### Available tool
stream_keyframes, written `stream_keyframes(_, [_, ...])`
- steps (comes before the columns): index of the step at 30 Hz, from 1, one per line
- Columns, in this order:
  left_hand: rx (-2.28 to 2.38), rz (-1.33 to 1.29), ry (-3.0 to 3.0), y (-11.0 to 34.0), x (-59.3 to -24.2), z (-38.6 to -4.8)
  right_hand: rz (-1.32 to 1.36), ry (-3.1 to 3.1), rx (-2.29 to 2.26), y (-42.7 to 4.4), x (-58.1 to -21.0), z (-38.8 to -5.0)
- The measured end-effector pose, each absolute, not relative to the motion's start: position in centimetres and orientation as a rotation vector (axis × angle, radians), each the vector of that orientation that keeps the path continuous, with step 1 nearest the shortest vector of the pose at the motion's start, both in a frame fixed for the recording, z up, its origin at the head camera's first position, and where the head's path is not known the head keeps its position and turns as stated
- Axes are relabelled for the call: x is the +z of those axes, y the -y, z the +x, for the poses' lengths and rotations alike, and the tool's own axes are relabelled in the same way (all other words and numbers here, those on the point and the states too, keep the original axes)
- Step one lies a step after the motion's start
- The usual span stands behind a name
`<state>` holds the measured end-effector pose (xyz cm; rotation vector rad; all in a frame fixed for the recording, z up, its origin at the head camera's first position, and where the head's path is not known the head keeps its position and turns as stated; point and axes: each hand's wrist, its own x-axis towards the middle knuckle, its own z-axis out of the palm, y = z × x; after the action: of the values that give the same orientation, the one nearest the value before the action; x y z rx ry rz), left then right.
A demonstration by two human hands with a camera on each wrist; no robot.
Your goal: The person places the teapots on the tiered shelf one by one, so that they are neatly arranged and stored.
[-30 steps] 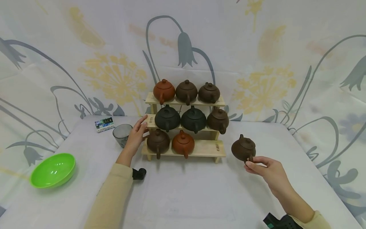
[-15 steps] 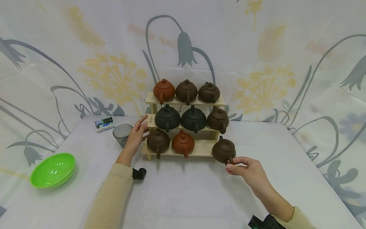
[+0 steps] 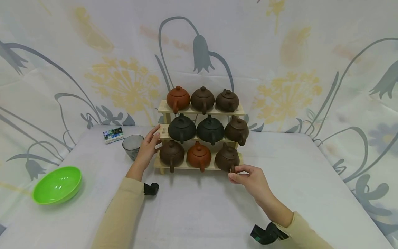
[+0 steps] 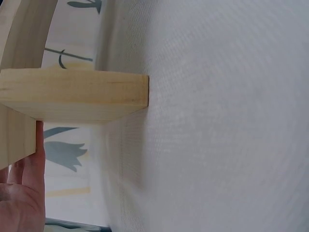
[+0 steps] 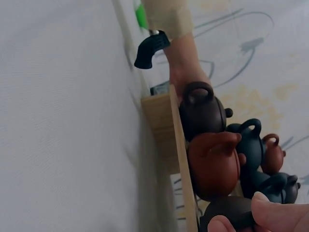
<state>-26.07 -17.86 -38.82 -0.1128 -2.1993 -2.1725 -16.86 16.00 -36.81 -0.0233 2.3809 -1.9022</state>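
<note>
My right hand (image 3: 253, 181) pinches the spout or handle of a dark brown teapot (image 3: 227, 158) at the right end of the bottom shelf of a wooden stand (image 3: 160, 165). In the right wrist view, my thumb and fingers hold that dark teapot (image 5: 224, 209), partly out of frame. Beside it stand an orange teapot (image 3: 199, 156) and another brown teapot (image 3: 171, 154). My left hand (image 3: 147, 150) holds the left end of the middle shelf; the left wrist view shows its fingers (image 4: 33, 169) against the wood, its thumb out of sight.
Dark green teapots (image 3: 210, 130) and a brown teapot (image 3: 237, 129) fill the middle shelf; several teapots (image 3: 203, 98) line the top. Left of the stand are a grey glass cup (image 3: 132, 146), a small box (image 3: 113, 135) and a green bowl (image 3: 57, 185). A patterned cloth (image 3: 280, 52) hangs behind.
My right hand has carried the brown teapot leftward from beside the stand onto the right end of the bottom shelf. The left hand has stayed at the stand's left side.
</note>
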Motion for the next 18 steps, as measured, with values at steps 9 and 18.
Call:
stream_keyframes(9, [-2.160, -0.096, 2.216, 18.0, -38.5, -26.0, -0.042, -2.359, -1.916, -14.9, -37.4, -17.3])
stream_keyframes(18, [-1.730, -0.174, 2.482, 20.5, -34.3, -23.0, -0.237, -2.510, -1.749, -18.6, -36.7, -17.2])
